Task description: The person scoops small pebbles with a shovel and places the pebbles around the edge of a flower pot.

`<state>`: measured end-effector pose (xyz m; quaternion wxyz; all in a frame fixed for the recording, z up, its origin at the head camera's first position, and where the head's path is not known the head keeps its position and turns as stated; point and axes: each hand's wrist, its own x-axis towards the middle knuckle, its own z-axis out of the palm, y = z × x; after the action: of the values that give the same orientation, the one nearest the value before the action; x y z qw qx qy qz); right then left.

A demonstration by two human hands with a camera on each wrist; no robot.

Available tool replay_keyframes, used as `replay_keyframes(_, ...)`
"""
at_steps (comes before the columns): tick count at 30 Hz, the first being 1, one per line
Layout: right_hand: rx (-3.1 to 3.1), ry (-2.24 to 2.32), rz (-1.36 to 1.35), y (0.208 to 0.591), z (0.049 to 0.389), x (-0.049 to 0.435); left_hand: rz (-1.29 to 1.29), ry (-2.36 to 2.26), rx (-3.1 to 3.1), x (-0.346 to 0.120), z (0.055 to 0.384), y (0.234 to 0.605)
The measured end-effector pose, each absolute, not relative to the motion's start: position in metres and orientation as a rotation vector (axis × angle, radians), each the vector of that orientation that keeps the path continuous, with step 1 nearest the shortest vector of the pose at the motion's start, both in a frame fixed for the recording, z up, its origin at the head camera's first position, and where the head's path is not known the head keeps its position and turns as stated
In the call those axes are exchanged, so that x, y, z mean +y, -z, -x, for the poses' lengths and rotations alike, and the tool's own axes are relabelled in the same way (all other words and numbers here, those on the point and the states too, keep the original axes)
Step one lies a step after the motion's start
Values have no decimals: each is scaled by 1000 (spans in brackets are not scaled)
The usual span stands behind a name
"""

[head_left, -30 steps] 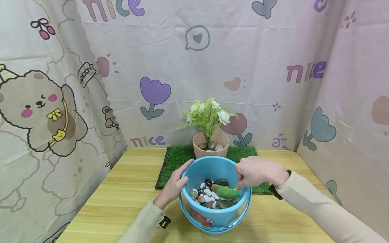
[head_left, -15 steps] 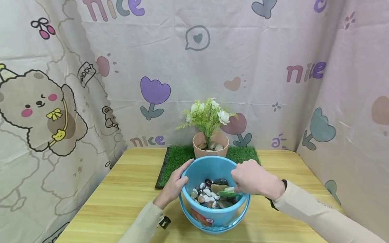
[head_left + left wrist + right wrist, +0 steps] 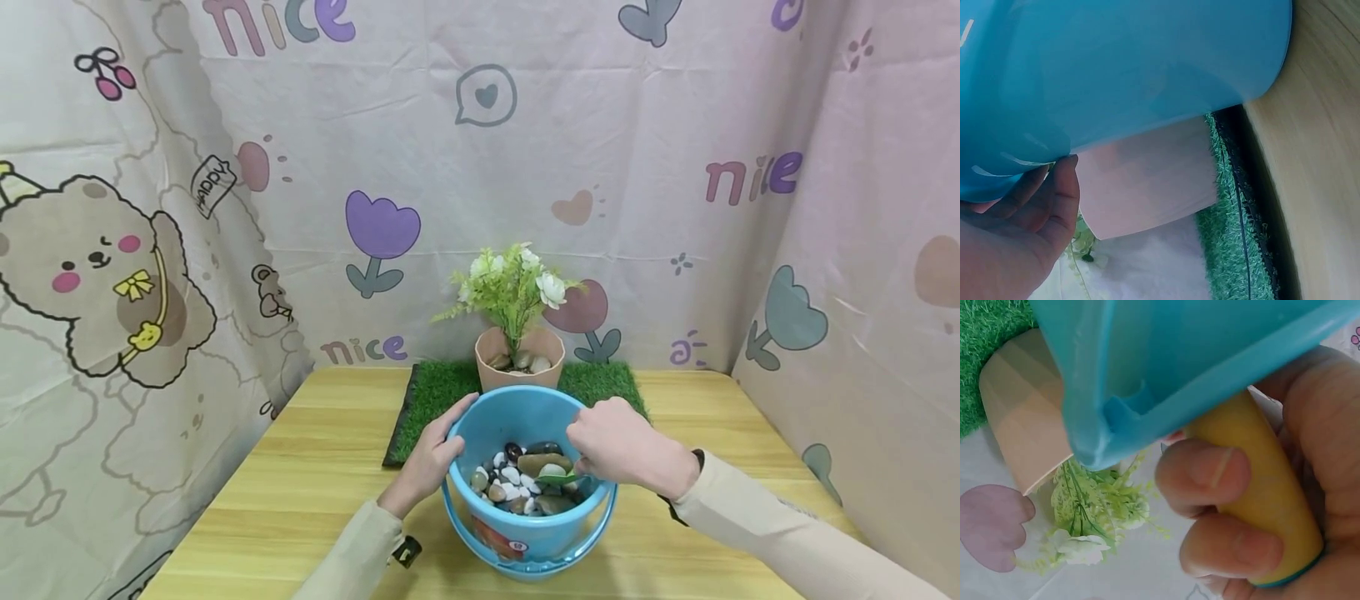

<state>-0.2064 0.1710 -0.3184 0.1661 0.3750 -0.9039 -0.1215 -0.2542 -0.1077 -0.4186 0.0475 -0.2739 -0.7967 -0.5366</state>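
A blue bucket (image 3: 517, 414) stands on the table with several stones (image 3: 512, 477) inside, white, brown and dark. My left hand (image 3: 426, 463) grips its rim at the left, fingers outside against the wall in the left wrist view. With the right hand (image 3: 628, 446), I hold a small trowel by its yellow handle (image 3: 1266, 494), fingers curled round it. The trowel's green blade (image 3: 558, 480) is down among the stones at the bucket's right side. A pale stone (image 3: 552, 471) lies on or just behind the blade; I cannot tell which. The fist hides part of the trowel.
Behind the bucket, a pink pot (image 3: 519, 377) with white flowers (image 3: 551, 289) and stones stands on a green turf mat (image 3: 442, 408). The bucket's handle (image 3: 536, 567) hangs down in front. Printed cloth (image 3: 480, 167) surrounds the wooden table (image 3: 300, 467).
My right hand has moved slightly left and down, turning the trowel so its blade shows more edge-on. A pale stone has come into sight at the blade. The left hand has stayed put.
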Motion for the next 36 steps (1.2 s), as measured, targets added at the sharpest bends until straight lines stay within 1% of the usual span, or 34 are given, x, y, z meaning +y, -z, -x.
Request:
replay_keyframes(12, -2480, 148, -1062, 331, 215, 182, 846, 1642, -2427, -108, 254, 419)
replay_keyframes(25, -2441, 127, -1055, 340, 236, 190, 845, 1637, -2425, -108, 254, 417)
replay_keyframes(36, -2389, 32, -1057, 344, 237, 193, 846, 1652, -2420, -109, 252, 417)
